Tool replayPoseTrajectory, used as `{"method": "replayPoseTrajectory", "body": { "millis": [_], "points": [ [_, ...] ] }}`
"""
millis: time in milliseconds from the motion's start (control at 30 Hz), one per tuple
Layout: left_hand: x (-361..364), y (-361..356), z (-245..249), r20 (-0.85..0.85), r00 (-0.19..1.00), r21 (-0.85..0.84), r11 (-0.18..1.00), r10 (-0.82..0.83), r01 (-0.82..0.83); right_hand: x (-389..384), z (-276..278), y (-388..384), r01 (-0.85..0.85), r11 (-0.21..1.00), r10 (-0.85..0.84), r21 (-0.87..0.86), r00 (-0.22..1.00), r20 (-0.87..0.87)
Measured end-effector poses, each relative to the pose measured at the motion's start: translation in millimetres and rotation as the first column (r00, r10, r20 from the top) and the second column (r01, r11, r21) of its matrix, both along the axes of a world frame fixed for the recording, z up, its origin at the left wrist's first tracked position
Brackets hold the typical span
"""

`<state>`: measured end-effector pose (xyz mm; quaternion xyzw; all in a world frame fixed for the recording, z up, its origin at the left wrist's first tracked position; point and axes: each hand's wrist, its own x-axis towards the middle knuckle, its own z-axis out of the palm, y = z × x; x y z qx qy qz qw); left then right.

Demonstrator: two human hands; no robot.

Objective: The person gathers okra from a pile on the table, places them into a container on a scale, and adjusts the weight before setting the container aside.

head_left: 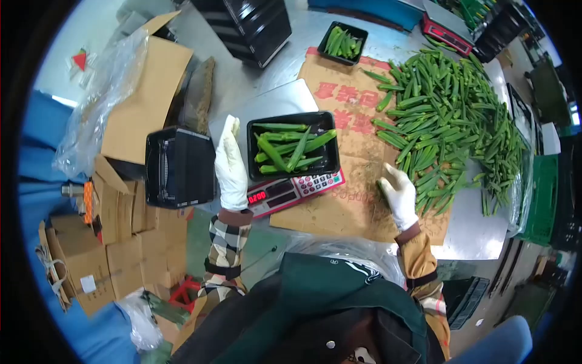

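L hand [231, 170], white-gloved, is open & flat, fingers together and pointing away from the person, just beside the L edge of a blk tray [250, 145]; can't tell if it touches. The tray sits on a scale [297, 191] w/ a pale metal plate, red/pink front, keypad & lit red digits. Inside the tray: several green pods [297, 155], lying at mixed angles, some up on the rim.

R hand [400, 197], also gloved, is over the cardboard sheet [339, 221], near the lower L side of the big pod pile [448, 115]. Its fingers are part-bent, thumb side twd the scale; can't tell if it grips anything, tho a bit of green shows by the fingertips.

Sheet lies flat on the metal table [479, 233], w/ red print & dark debris on it. Pile covers the R part of sheet + table; a few loose pods stray off its L side. At the far edge of the sheet is a 2nd tray [363, 45], also w/ pods.

L of the L hand: stack of blk trays [180, 167], then an open carton [145, 97] w/ clear plastic. Taller blk stack [248, 30] at the back, red scale [448, 37] far R, green crate [541, 194] beyond the table's R side.
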<state>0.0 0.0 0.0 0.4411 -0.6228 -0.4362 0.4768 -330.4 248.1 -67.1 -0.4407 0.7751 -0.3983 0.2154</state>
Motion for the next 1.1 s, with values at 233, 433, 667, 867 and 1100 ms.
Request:
{"method": "replayPoseTrajectory", "body": {
  "millis": [233, 433, 667, 867, 1100],
  "points": [
    [15.8, -0.7, 20.2, -0.113, 0.972, 0.123, 0.973, 0.208, -0.194, 30.0, -68.4, 97.8, 0.320, 0.940, -0.321, 0.117, 0.947, -0.005],
    [22.3, 7.5, 8.0, -0.091, 0.972, 0.190, 0.962, 0.216, -0.196, 17.1, -88.4, 94.3, 0.376, 0.917, -0.393, 0.132, 0.910, 0.136],
    [17.1, 26.3, -1.7, 0.147, 0.974, 0.315, 0.942, -0.173, 0.120, 21.2, -80.5, 93.7, 0.387, 0.913, -0.406, 0.132, 0.895, 0.184],
    [-26.8, -8.2, 11.9, 0.045, 0.967, 0.600, 0.781, -0.250, 0.174, 27.1, -73.4, 91.4, 0.419, 0.897, -0.432, 0.139, 0.899, 0.078],
    [-151.1, -126.0, -1.1, -0.060, 0.869, 0.532, 0.721, -0.491, 0.444, 31.7, -63.2, 86.4, 0.457, 0.877, -0.469, 0.146, 0.882, 0.056]
  ]
}}
